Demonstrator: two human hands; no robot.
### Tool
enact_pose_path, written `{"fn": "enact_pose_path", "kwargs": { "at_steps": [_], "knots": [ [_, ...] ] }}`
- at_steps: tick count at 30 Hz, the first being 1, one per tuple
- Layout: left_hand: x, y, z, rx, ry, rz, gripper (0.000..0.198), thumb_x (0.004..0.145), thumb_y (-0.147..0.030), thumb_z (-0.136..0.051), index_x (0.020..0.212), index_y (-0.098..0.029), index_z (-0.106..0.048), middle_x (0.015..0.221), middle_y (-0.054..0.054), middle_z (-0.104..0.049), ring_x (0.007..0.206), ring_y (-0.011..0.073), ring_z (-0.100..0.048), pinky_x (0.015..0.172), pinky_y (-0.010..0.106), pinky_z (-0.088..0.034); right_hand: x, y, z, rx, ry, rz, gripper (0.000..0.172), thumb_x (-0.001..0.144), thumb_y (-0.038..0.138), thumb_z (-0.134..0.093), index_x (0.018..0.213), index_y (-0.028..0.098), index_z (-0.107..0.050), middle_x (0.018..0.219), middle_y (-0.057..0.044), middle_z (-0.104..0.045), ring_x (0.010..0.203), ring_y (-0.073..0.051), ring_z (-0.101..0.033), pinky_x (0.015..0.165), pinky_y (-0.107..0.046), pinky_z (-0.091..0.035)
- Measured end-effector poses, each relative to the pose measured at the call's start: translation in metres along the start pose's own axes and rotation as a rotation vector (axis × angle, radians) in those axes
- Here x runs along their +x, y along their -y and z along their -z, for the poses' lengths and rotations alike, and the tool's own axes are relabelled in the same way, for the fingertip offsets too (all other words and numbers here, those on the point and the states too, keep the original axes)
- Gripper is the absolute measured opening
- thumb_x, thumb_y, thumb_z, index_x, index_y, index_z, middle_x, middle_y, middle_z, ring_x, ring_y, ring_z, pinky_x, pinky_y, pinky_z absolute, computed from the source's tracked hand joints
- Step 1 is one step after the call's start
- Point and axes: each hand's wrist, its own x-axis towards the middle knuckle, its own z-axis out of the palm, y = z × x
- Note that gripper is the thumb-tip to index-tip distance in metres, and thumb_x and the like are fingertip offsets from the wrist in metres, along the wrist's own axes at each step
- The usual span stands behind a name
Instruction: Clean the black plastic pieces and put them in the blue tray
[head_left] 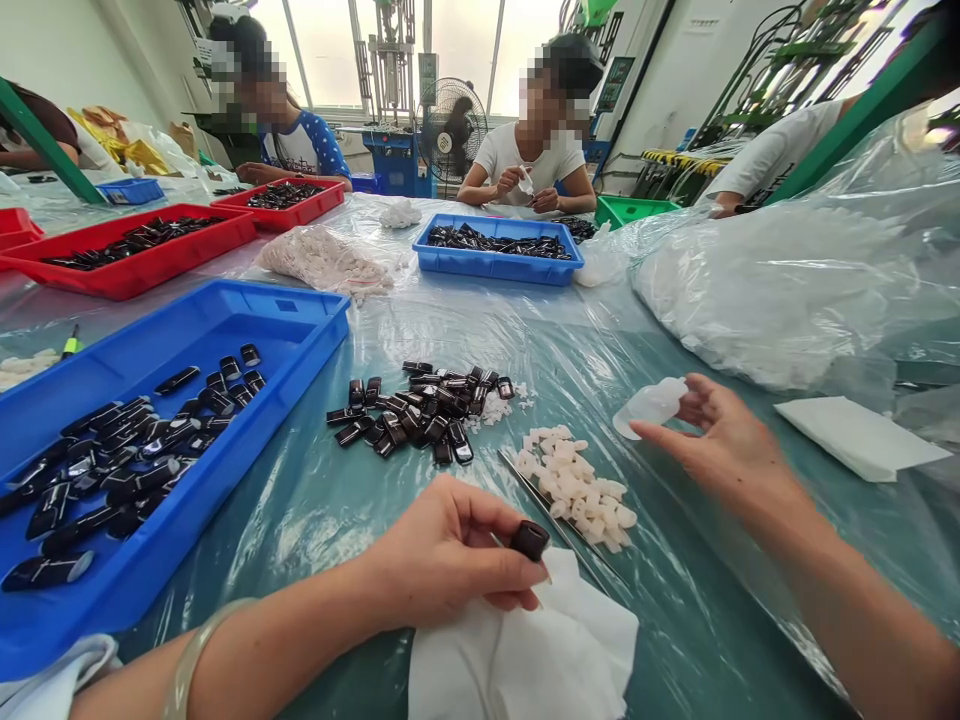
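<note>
My left hand (pixel 457 555) is closed, pinching a small glossy black hollow part (pixel 530 540) between thumb and fingers above a crumpled white cloth (pixel 525 650). On the right, the thumb and fingers of my right hand (pixel 724 430) grip a translucent white plastic bottle (pixel 649 406), held sideways over the table. Between the hands lie a heap of small cream-white plastic pieces (pixel 574 480) and metal tweezers (pixel 540 500). Farther back is a pile of glossy black parts (pixel 427 405), with small white bits (pixel 495 410) at its right edge.
A large blue tray (pixel 300 305) with black parts stands at left. Red trays (pixel 225 235) and a smaller blue tray (pixel 495 264) stand beyond. A big clear bag (pixel 780 280) of white items and a folded white sheet (pixel 855 435) lie at right. Several people sit around the table.
</note>
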Motion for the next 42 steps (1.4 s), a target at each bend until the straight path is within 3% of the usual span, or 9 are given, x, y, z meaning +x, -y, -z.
{"fn": "enact_pose_path", "kwargs": {
  "at_steps": [3,6,8,12,15,20,27,33,42],
  "knots": [
    [0.0,-0.001,0.0,0.0,-0.014,0.013,0.029,0.055,-0.032,-0.077,0.072,-0.009,-0.069,0.061,0.003,-0.062,0.06,0.0134,-0.063,0.057,0.021,-0.049,-0.001,0.013,0.015,-0.126,-0.102,-0.027,0.06,0.055,0.036,-0.077,0.108,0.015,-0.058,0.1,-0.017,-0.064,0.082,-0.032,-0.063,0.053,-0.035,-0.047],
    [0.001,-0.003,0.0,-0.007,-0.048,0.024,0.03,0.055,-0.033,-0.077,0.07,-0.009,-0.068,0.062,0.003,-0.063,0.06,0.0132,-0.063,0.056,0.02,-0.049,-0.013,0.037,0.026,-0.221,-0.036,0.126,0.024,0.066,0.04,-0.069,0.082,0.023,-0.066,0.078,-0.006,-0.067,0.054,-0.019,-0.059,0.047,-0.031,-0.044],
    [0.002,-0.004,0.0,-0.009,-0.07,0.031,0.029,0.055,-0.032,-0.077,0.07,-0.009,-0.067,0.064,0.004,-0.064,0.06,0.0135,-0.064,0.056,0.02,-0.049,-0.023,0.052,0.029,-0.151,0.147,0.244,0.019,0.072,0.043,-0.063,0.069,0.024,-0.064,0.063,-0.002,-0.064,0.047,-0.017,-0.056,0.043,-0.028,-0.043],
    [0.002,-0.006,-0.001,-0.007,-0.089,0.046,0.021,0.059,-0.025,-0.073,0.071,-0.009,-0.067,0.066,0.004,-0.064,0.063,0.0138,-0.064,0.057,0.019,-0.049,-0.04,0.068,0.023,-0.218,0.649,0.209,0.021,0.082,0.04,-0.052,0.08,0.024,-0.064,0.074,-0.001,-0.064,0.051,-0.014,-0.055,0.044,-0.026,-0.043],
    [0.001,-0.005,-0.002,-0.01,-0.086,0.055,0.014,0.061,-0.018,-0.067,0.073,-0.009,-0.067,0.068,0.004,-0.065,0.064,0.0137,-0.065,0.057,0.019,-0.049,-0.045,0.07,0.017,-0.283,0.791,0.201,0.019,0.082,0.037,-0.051,0.083,0.022,-0.063,0.075,-0.002,-0.061,0.054,-0.014,-0.055,0.048,-0.026,-0.043],
    [0.001,-0.005,-0.002,-0.028,-0.063,0.054,0.013,0.061,-0.012,-0.062,0.073,-0.009,-0.068,0.065,0.003,-0.064,0.066,0.0147,-0.065,0.058,0.019,-0.049,-0.046,0.068,0.012,-0.321,0.794,0.183,0.02,0.081,0.032,-0.051,0.067,0.02,-0.058,0.062,-0.001,-0.056,0.051,-0.014,-0.05,0.044,-0.025,-0.038],
    [0.0,-0.007,-0.002,-0.005,-0.064,0.057,0.016,0.064,-0.019,-0.064,0.076,-0.008,-0.068,0.072,0.007,-0.066,0.068,0.0159,-0.066,0.059,0.02,-0.05,-0.045,0.071,0.016,-0.169,0.702,0.038,0.02,0.077,0.037,-0.057,0.065,0.021,-0.058,0.053,0.002,-0.056,0.047,-0.013,-0.047,0.042,-0.024,-0.036],
    [0.001,-0.004,0.0,-0.004,-0.046,0.041,0.018,0.068,-0.023,-0.064,0.078,-0.009,-0.068,0.076,0.009,-0.067,0.068,0.016,-0.066,0.058,0.02,-0.05,-0.049,0.075,0.014,0.234,0.539,-0.057,0.019,0.071,0.037,-0.067,0.082,0.022,-0.067,0.072,-0.003,-0.068,0.065,-0.017,-0.062,0.056,-0.023,-0.05],
    [0.002,0.001,0.002,-0.041,-0.011,0.004,0.017,0.059,-0.016,-0.072,0.076,-0.011,-0.072,0.067,0.005,-0.067,0.068,0.0142,-0.063,0.062,0.022,-0.049,-0.06,0.09,0.013,0.387,0.589,-0.021,0.008,0.068,0.027,-0.072,0.076,0.027,-0.075,0.082,-0.001,-0.074,0.073,-0.019,-0.068,0.063,-0.023,-0.056]
  ]
}}
